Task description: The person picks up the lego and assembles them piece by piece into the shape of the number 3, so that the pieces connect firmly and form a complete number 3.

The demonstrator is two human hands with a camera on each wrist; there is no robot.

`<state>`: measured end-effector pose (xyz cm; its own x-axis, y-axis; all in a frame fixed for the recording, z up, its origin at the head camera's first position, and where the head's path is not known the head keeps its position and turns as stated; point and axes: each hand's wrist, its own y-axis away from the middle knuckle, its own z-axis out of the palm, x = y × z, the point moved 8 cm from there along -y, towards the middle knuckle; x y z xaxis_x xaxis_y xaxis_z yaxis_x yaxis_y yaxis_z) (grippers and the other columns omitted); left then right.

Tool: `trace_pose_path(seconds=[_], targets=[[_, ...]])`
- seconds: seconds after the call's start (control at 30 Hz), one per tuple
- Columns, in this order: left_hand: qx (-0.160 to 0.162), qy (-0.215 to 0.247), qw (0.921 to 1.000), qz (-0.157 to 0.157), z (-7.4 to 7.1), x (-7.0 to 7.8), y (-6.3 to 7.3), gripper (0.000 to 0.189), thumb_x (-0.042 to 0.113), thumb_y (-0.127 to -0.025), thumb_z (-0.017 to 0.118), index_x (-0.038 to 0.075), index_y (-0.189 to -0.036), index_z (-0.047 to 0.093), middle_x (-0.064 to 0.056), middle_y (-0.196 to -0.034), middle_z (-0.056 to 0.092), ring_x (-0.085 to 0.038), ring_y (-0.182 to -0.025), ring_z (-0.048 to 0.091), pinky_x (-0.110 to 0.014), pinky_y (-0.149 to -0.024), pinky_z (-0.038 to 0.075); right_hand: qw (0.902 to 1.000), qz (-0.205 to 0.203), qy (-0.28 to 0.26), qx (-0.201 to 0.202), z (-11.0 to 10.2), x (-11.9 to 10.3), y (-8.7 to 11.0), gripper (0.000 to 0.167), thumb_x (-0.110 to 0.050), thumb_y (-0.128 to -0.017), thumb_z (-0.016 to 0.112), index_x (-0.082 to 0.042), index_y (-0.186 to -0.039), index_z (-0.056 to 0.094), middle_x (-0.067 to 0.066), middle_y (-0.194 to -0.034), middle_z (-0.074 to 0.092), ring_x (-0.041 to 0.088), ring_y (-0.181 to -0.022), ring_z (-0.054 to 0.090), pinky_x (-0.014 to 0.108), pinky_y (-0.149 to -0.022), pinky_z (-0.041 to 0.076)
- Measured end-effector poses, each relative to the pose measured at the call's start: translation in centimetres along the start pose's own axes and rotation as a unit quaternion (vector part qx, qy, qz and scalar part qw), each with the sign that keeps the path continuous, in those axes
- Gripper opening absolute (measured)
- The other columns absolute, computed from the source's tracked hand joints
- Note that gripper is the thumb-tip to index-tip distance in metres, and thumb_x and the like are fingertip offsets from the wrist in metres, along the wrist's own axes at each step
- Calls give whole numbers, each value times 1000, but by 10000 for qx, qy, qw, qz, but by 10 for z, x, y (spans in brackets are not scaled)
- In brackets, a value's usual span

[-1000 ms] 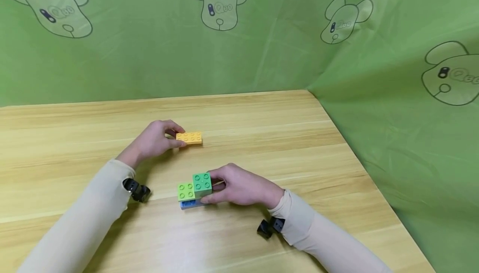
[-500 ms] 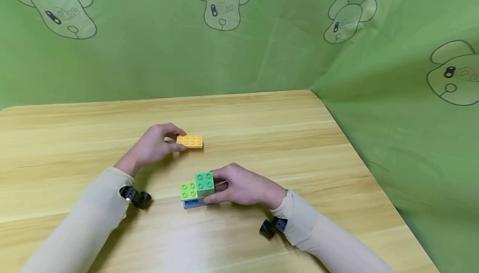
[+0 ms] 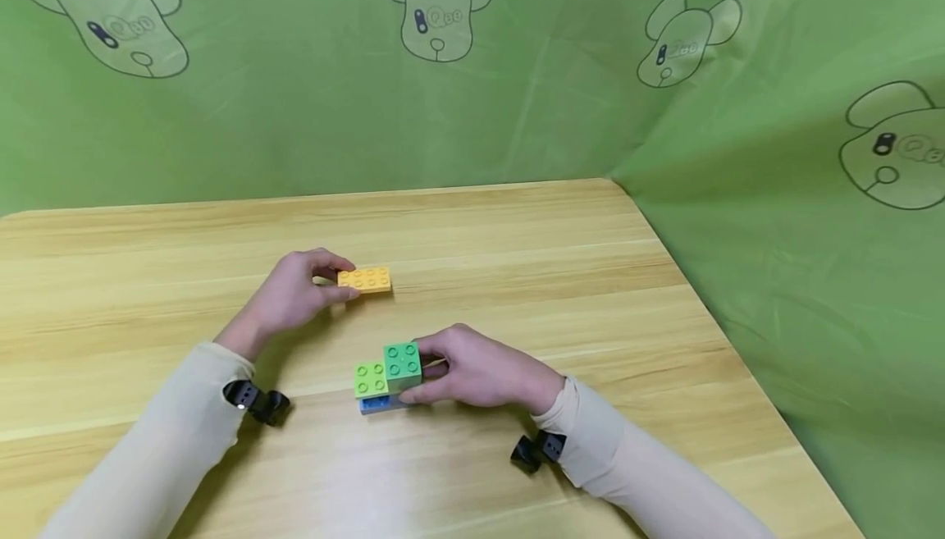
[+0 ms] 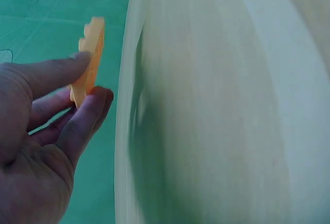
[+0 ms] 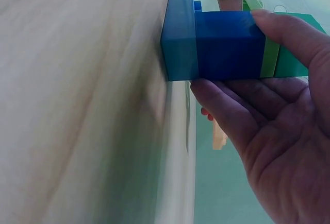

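My left hand (image 3: pixel 295 289) pinches a flat yellow-orange toy building brick (image 3: pixel 375 278) at its left end, thumb on the near side and fingers on the far side. In the left wrist view the brick (image 4: pixel 93 54) appears edge-on, away from the wooden surface. Closer to me, my right hand (image 3: pixel 483 367) grips a stack of toy bricks from its right side. A green brick (image 3: pixel 402 361) and a thin lime brick (image 3: pixel 371 379) top this stack. The right wrist view shows a dark blue brick (image 5: pixel 231 46) below them and a lighter blue brick (image 5: pixel 179 38) at the bottom.
The wooden table (image 3: pixel 517 260) lies under both hands. Behind it and along its right side hangs a green curtain (image 3: pixel 531 96) printed with bear heads. Small black cameras, such as the left one (image 3: pixel 258 402), are strapped to both wrists.
My left hand has shifted slightly left with the yellow-orange brick in its grip. My right hand and its brick stack stay nearly in place.
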<state>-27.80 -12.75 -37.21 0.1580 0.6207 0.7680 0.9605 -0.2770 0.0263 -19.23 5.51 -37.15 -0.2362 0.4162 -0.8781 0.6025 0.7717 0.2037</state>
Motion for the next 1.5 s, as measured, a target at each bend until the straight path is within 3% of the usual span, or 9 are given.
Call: trace_pose_path(seconds=[0.37, 0.53, 0.83, 1.2, 1.5], targets=[[220, 272, 9989, -322, -4, -7, 12, 41, 20, -89, 75, 2, -125, 64, -15, -112, 64, -29, -104, 58, -42, -87, 49, 9999, 3, -148, 25, 2, 2, 1, 31, -15, -87, 77, -1, -114, 67, 0, -105, 70, 8, -98, 67, 21, -83, 54], [405, 418, 9978, -319, -9, -8, 15, 41, 21, -88, 76, 4, -124, 65, -14, -112, 64, -30, -106, 57, -43, -90, 47, 9999, -4, -153, 45, 1, 1, 1, 32, -14, -88, 77, -1, -115, 67, 3, -107, 70, 8, -98, 67, 21, -83, 54], [500, 644, 9962, -319, -11, -10, 21, 40, 20, -86, 78, 5, -121, 66, -12, -109, 65, -26, -101, 58, -35, -82, 48, 9999, 64, -136, 52, 0, 0, 1, 32, -13, -87, 77, -1, -115, 66, 4, -108, 71, 8, -98, 67, 21, -83, 54], [564, 1057, 9918, -454, -9, -2, 31, 42, 21, -84, 80, 7, -122, 67, -10, -111, 65, -24, -100, 59, -26, -74, 51, 10000, -14, -15, 26, 0, 0, 0, 33, -15, -88, 76, -1, -115, 67, 0, -106, 71, 7, -97, 66, 21, -83, 54], [627, 1461, 9849, -682, -6, -4, 35, 45, 20, -82, 82, 5, -121, 66, -12, -100, 68, -22, -88, 63, -23, -52, 42, 10000, 2, -48, 19, 1, 0, 0, 30, -15, -88, 76, -3, -113, 67, 2, -106, 71, 7, -98, 66, 21, -83, 54]])
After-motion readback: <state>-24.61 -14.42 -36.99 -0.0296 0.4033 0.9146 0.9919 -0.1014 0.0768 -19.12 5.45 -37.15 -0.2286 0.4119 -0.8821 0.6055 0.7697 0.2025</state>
